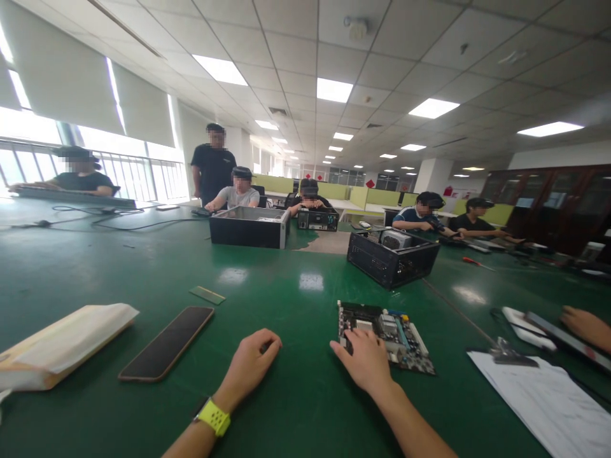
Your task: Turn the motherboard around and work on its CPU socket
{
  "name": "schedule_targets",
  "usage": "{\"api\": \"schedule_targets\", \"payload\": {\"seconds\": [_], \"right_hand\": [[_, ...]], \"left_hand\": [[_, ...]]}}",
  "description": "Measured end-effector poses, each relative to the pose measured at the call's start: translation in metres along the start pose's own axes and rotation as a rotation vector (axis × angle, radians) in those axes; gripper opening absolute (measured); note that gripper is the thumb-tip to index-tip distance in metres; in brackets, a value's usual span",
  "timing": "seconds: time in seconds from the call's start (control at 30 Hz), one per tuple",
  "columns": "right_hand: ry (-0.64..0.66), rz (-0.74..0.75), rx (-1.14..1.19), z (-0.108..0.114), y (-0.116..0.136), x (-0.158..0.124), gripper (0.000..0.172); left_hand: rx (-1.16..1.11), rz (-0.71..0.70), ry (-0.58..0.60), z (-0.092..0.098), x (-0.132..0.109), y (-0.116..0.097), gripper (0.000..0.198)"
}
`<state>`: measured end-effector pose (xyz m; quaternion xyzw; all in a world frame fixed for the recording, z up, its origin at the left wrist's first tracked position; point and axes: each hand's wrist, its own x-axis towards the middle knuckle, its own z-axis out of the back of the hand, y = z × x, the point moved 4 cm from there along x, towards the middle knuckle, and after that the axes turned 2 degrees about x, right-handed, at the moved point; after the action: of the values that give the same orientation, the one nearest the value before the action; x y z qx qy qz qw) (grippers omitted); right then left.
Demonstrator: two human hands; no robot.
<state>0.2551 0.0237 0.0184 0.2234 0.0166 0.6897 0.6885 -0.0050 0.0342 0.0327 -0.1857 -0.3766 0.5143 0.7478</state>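
My left hand (251, 366) rests on the green table (296, 407) with its fingers curled into a loose fist and nothing seen in it; a yellow-green watch band is on that wrist. My right hand (365, 359) lies on the near left corner of a computer motherboard (396, 331), fingers bent over its edge and touching it. The board lies flat on the table. A dark phone (167, 342) lies face down to the left of my left hand.
A padded envelope (57, 346) lies far left, a small green strip (207, 295) beyond the phone. Two open computer cases (251, 228) (389, 257) stand further back. A clipboard with papers (544, 394) and another person's hand (587, 326) are at right. Several people sit around.
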Motion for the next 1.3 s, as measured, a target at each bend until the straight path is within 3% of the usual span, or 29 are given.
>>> {"api": "schedule_targets", "payload": {"seconds": [0.2, 0.4, 0.5, 0.6, 0.7, 0.83, 0.97, 1.1, 1.3], "right_hand": [[0.062, 0.046, 0.127, 0.010, 0.025, -0.019, 0.049], [0.201, 0.231, 0.320, 0.019, 0.060, -0.045, 0.039], [0.103, 0.212, 0.385, 0.027, 0.047, -0.032, 0.034], [-0.030, 0.174, 0.313, 0.026, 0.020, -0.009, 0.034], [0.099, 0.161, 0.260, 0.011, 0.000, 0.007, 0.047], [0.253, 0.200, 0.262, 0.000, -0.003, 0.008, 0.049], [0.262, 0.197, 0.284, 0.008, 0.001, 0.001, 0.048], [0.262, 0.196, 0.262, 0.016, 0.000, -0.002, 0.036], [0.192, 0.198, 0.273, 0.012, -0.003, 0.001, 0.022]], "left_hand": [[0.014, -0.034, -0.005, -0.001, -0.002, -0.003, 0.025], [0.028, -0.069, 0.019, -0.003, -0.001, -0.003, 0.021], [0.041, -0.132, 0.068, -0.007, -0.004, -0.006, 0.018], [0.068, -0.186, 0.134, -0.014, -0.007, -0.011, 0.029], [0.109, -0.202, 0.199, -0.021, -0.010, -0.019, 0.036], [0.150, -0.225, 0.269, -0.023, -0.012, -0.029, 0.021], [0.178, -0.200, 0.283, -0.021, -0.012, -0.031, 0.013], [0.185, -0.192, 0.284, -0.019, -0.011, -0.025, 0.011], [0.179, -0.179, 0.254, -0.018, -0.010, -0.021, 0.012]]}}
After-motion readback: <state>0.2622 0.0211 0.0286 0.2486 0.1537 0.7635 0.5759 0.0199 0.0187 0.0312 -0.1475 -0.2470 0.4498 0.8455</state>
